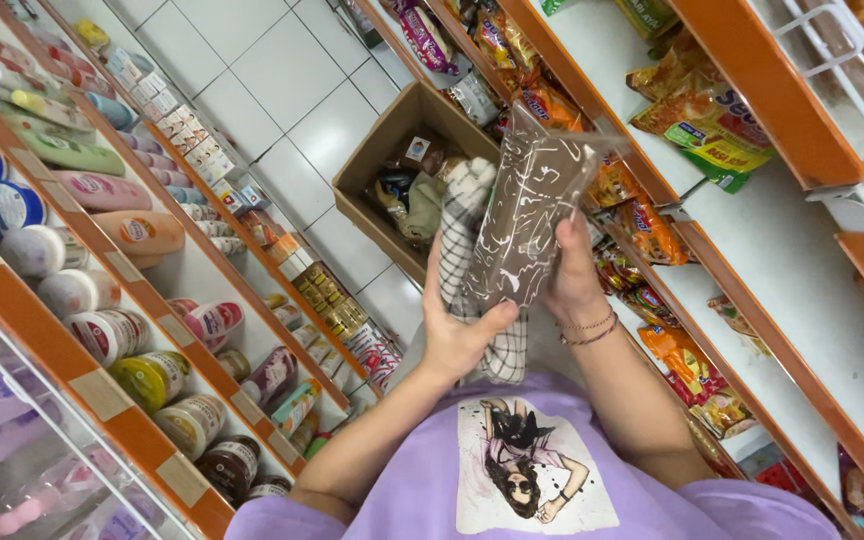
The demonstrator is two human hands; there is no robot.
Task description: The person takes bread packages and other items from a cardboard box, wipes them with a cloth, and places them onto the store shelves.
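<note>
Holding a flat brown packet (532,215) with a white scribble pattern, you have both hands raised over the shop aisle. Your left hand (457,325) grips its lower end, thumb across the front and fingers (434,275) wrapped behind; your right hand (574,275) supports the far edge, fingers closed on the back of it, a thin bracelet (592,328) at the wrist. Judged from the grip, the packet is kept upright and tilted toward you so its front face can be read. A checked black-and-white cloth (472,215) shows just behind the packet, touching it; whether a hand pinches it too, you cannot tell. Below, on the white tiled floor (282,90), an open cardboard box (392,125) stands against the right-hand shelf's lower edge, with dark packets inside, probably set there within easy reach. Right-hand shelves (752,110) with orange edges carry orange and yellow snack bags (697,120); some levels show bare white board. Left-hand shelves (102,395) carry round jars (147,378) with white, yellow and brown lids at the near end, pastel tubes (102,190) farther up, and small boxes (187,135) along the lower rows.
</note>
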